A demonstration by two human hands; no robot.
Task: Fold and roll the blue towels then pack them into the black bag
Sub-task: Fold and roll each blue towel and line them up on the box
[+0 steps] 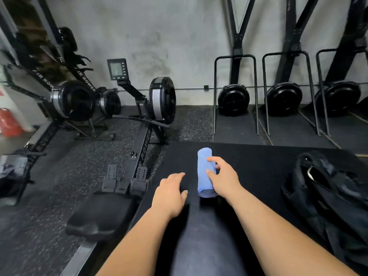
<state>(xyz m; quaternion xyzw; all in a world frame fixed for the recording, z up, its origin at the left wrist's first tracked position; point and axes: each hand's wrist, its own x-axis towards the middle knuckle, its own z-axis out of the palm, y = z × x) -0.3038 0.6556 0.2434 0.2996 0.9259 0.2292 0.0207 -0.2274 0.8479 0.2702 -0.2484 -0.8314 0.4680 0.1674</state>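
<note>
A rolled blue towel [205, 172] lies on a black mat [258, 162] in front of me, its long axis pointing away. My right hand [223, 177] curls over the roll from the right, thumb and fingers around its middle. My left hand [172, 193] rests flat on the mat just left of the roll, fingers relaxed, holding nothing. The black bag [328, 194] sits open on the mat at the right, about an arm's width from the towel.
A rowing machine [139, 120] with its black seat [101, 214] runs along the mat's left edge. More rowers stand at the far left. Ski machines [235, 96] line the back wall at the right. Speckled rubber floor surrounds the mat.
</note>
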